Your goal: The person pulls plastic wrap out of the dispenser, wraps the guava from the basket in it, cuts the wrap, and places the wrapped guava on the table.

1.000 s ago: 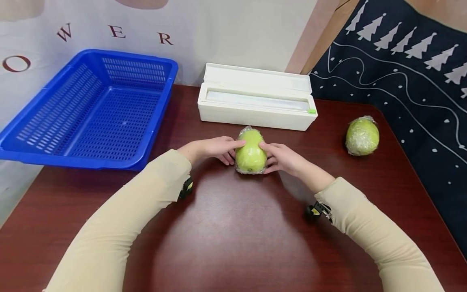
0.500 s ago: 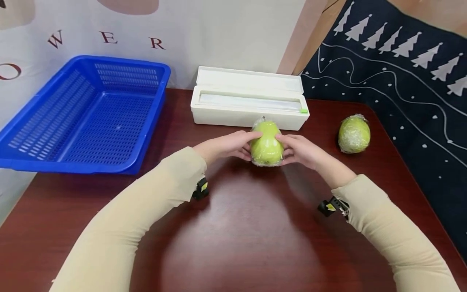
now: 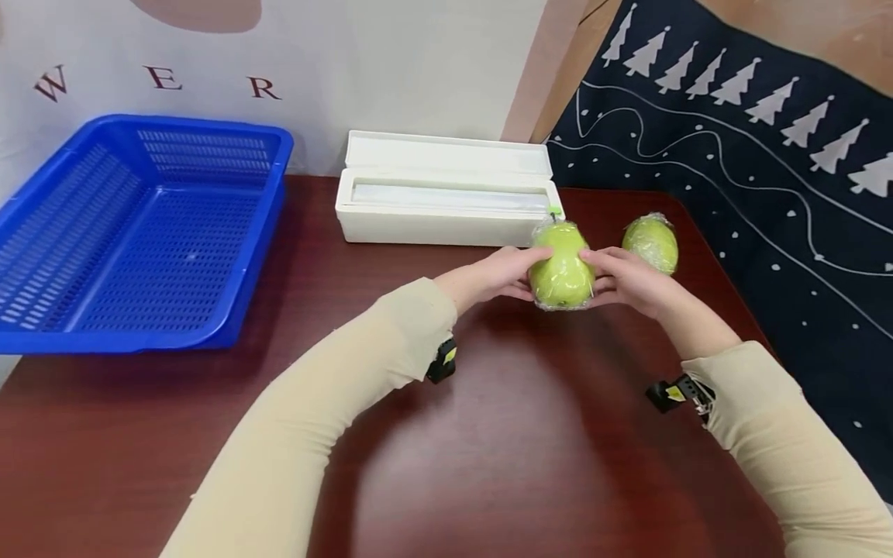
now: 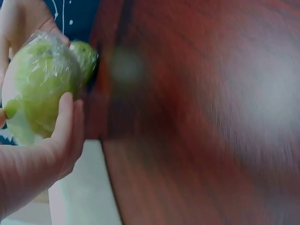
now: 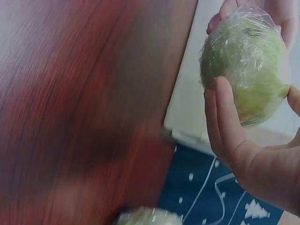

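A green pear-shaped fruit (image 3: 562, 270) in clear cling film is held between both hands over the table, in front of the white box's right end. My left hand (image 3: 504, 273) grips its left side, thumb on top and fingers beneath. From the right, my right hand (image 3: 631, 280) holds it the same way. Crinkled film shows on the underside of the fruit (image 5: 246, 61) in the right wrist view. Just beyond my right hand sits a second wrapped green fruit (image 3: 652, 243), partly hidden by that hand.
At the back stands a long white cling film dispenser (image 3: 436, 225), lid raised, a pale roll inside. A blue plastic basket (image 3: 132, 341) with slotted sides occupies the left. Behind the dark red table (image 3: 502, 442) hang a white cloth and a navy tree-patterned cloth (image 3: 739, 194).
Both hands have lifted the wrapped fruit and carried it rightward, toward the second fruit. The head view has swung right, so the basket and dispenser appear further left.
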A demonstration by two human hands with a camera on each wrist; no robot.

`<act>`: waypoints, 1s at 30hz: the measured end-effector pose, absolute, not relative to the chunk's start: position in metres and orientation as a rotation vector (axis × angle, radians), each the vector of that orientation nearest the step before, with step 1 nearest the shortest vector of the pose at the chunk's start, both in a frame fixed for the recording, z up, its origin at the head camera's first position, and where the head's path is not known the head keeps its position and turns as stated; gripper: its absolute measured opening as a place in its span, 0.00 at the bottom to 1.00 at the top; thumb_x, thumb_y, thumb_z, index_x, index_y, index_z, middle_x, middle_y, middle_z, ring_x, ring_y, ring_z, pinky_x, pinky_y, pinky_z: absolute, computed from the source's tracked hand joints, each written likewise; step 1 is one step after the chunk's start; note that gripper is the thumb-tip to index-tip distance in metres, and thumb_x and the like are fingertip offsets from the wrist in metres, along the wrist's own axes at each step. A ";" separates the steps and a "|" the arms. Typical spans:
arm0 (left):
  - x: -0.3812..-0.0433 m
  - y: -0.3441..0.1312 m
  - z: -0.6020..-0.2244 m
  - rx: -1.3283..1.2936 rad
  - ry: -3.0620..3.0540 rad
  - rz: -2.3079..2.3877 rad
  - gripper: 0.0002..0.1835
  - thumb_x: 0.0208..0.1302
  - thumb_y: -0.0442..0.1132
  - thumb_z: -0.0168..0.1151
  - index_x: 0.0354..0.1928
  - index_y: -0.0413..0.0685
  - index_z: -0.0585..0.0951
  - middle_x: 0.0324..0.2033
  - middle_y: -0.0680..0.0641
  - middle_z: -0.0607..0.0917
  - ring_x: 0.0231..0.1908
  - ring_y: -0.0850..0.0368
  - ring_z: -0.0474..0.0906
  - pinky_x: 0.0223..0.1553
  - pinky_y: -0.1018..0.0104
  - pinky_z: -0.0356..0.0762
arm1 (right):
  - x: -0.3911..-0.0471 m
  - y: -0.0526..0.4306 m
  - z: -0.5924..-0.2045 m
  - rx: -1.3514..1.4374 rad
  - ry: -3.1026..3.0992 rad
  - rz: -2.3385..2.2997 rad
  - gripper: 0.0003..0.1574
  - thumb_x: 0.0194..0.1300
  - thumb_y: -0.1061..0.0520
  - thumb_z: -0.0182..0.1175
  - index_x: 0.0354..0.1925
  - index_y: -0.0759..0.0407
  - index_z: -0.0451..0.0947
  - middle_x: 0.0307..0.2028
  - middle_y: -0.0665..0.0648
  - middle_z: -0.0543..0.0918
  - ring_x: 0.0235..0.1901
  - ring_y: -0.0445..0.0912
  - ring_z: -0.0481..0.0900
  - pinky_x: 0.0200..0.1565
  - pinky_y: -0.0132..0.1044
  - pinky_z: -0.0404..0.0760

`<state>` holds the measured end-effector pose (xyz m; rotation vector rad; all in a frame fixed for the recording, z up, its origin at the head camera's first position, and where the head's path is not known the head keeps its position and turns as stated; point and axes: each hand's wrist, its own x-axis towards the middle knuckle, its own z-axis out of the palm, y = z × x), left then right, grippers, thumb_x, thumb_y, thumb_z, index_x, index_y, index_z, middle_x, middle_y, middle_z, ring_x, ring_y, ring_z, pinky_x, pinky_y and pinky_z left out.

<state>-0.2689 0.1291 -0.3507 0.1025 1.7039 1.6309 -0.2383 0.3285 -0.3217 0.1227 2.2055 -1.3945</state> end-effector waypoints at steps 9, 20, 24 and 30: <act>-0.266 0.156 -0.367 0.109 1.741 1.759 0.22 0.68 0.41 0.52 0.55 0.29 0.70 0.55 0.34 0.76 0.53 0.45 0.77 0.53 0.56 0.76 | -0.240 0.347 -0.329 0.182 2.215 -1.405 0.46 0.71 0.39 0.41 0.68 0.73 0.46 0.34 0.41 0.76 0.31 0.33 0.79 0.39 0.29 0.81; -0.262 0.163 -0.384 0.053 1.846 1.742 0.25 0.68 0.39 0.50 0.61 0.31 0.63 0.58 0.36 0.71 0.55 0.46 0.75 0.54 0.58 0.75 | -0.241 0.339 -0.342 0.191 2.296 -1.293 0.46 0.71 0.40 0.40 0.69 0.74 0.44 0.57 0.67 0.65 0.32 0.30 0.75 0.41 0.27 0.80; -0.260 0.160 -0.385 0.084 1.863 1.648 0.27 0.67 0.40 0.50 0.64 0.31 0.61 0.59 0.37 0.71 0.57 0.47 0.73 0.56 0.59 0.74 | -0.241 0.335 -0.345 0.189 2.322 -1.238 0.46 0.72 0.42 0.40 0.70 0.75 0.40 0.62 0.74 0.61 0.36 0.33 0.77 0.44 0.31 0.81; -0.262 0.146 -0.384 0.199 2.014 1.486 0.31 0.67 0.44 0.51 0.67 0.35 0.59 0.56 0.40 0.73 0.53 0.51 0.75 0.53 0.64 0.74 | -0.241 0.327 -0.341 0.150 2.604 -0.968 0.49 0.69 0.38 0.43 0.69 0.73 0.45 0.65 0.75 0.61 0.59 0.62 0.68 0.54 0.49 0.76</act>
